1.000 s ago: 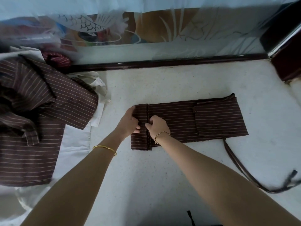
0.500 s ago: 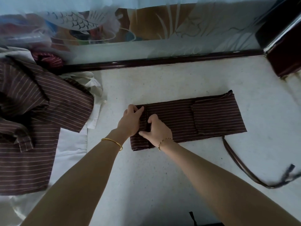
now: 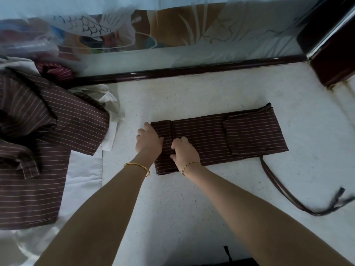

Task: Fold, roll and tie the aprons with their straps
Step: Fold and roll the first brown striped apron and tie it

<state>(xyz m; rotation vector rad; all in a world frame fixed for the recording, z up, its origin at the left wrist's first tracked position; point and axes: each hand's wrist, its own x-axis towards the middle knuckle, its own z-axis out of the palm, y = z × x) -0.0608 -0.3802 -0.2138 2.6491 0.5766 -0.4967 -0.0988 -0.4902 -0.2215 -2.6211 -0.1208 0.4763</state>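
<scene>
Apron (image 3: pixel 230 137) cloth is in both my hands. My left hand (image 3: pixel 148 140) holds the folded-over flap at its left end, thumb on top and fingers at the outer edge. My right hand (image 3: pixel 185 152), just beside it, has its fingers curled and pinches the flap's inner edge. The two hands are close together but do not touch. From them the apron runs off to the right as a long, flat, brown striped band on the white desk (image 3: pixel 192 208). A strap (image 3: pixel 284 191) trails from the band's near right corner and curls toward the desk's right side. Bare desk lies open beyond the band, up to the dark rail (image 3: pixel 192 69) under the glass panel (image 3: pixel 211 35), and also between my forearms. To the left, a heap of striped aprons (image 3: pixel 38 131) lies on white cloth (image 3: pixel 84 173), near my left hand but apart from it.
</scene>
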